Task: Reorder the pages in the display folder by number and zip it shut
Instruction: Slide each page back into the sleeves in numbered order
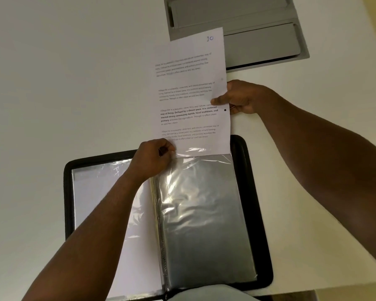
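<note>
A black zip display folder (258,213) lies open on the white table, its clear sleeves showing. A printed page marked 10 (191,90) sticks out of the top of the right-hand sleeve (204,213), only its bottom edge inside. My right hand (239,97) pinches the page's right edge, thumb on the front. My left hand (154,158) grips the top left corner of that sleeve at the page's lower left corner. The left-hand sleeve (100,198) holds a white sheet, partly hidden by my left forearm.
A grey recessed cable hatch (258,22) sits in the table (52,83) behind the page, its lower left corner covered by the sheet. The table's near edge runs just below the folder at the lower right.
</note>
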Demonstrator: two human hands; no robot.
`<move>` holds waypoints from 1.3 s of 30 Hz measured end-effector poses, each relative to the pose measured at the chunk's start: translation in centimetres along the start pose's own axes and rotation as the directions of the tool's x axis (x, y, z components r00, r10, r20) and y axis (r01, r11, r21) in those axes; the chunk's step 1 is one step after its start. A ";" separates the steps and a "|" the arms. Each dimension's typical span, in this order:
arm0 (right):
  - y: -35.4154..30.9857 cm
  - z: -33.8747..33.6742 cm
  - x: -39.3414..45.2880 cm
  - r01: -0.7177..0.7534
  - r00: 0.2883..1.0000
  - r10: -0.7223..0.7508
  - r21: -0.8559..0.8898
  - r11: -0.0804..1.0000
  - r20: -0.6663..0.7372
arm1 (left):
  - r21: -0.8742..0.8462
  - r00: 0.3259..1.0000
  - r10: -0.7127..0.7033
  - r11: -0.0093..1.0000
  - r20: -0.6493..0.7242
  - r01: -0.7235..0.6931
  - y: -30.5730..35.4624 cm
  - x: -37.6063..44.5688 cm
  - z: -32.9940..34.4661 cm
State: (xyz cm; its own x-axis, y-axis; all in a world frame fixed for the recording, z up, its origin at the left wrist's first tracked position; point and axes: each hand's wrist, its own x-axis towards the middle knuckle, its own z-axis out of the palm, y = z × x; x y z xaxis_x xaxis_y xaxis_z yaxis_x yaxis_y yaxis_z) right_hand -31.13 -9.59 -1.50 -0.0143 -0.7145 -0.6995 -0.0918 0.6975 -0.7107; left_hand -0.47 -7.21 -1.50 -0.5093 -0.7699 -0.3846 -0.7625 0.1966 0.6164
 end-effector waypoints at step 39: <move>3.0 2.6 0.4 0.204 0.976 -0.078 0.715 0.669 -0.205 | 0.001 0.957 0.121 0.992 0.263 -0.125 6.0 1.1 3.0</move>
State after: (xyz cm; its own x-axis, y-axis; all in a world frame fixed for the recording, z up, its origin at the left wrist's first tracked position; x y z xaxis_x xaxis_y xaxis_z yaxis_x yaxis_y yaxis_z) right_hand -28.87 -7.63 -4.08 -0.2113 -0.7626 -0.6114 0.6476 0.3593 -0.6719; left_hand -6.85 -5.05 -0.32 -0.6844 -0.5534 -0.4747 -0.6932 0.2923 0.6588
